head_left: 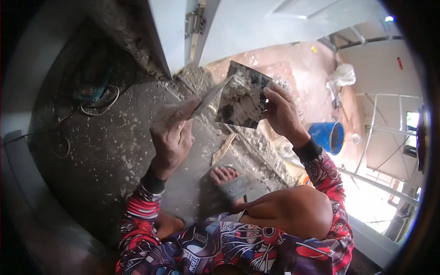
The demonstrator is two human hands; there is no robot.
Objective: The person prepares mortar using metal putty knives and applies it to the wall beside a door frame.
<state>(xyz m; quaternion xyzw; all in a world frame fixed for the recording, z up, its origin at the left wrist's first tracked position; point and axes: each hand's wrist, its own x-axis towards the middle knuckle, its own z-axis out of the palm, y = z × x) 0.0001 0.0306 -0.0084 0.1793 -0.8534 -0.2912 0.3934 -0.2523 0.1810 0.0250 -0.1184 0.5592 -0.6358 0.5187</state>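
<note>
My right hand (284, 112) grips the right edge of a dark square plate (250, 123), thumb on its upper face. Grey-brown wet mortar (245, 87) is smeared over much of that plate. In my left hand (172, 135) is a thin, flat blade like a putty knife (208, 97), its handle hidden by my fingers. The blade points up and right, and its far end meets the mortar near the plate's left edge. Both hands are held above the floor, in front of my bent knee (293, 211).
Ahead stands a white door (256, 27) with a metal hinge (197, 24) on its frame. A corded teal power tool (91, 93) lies on the speckled floor to the left. To the right are a blue bucket (326, 137), a white plastic bag (343, 75) and metal scaffolding (389, 130). Rubble (261, 160) lines the threshold.
</note>
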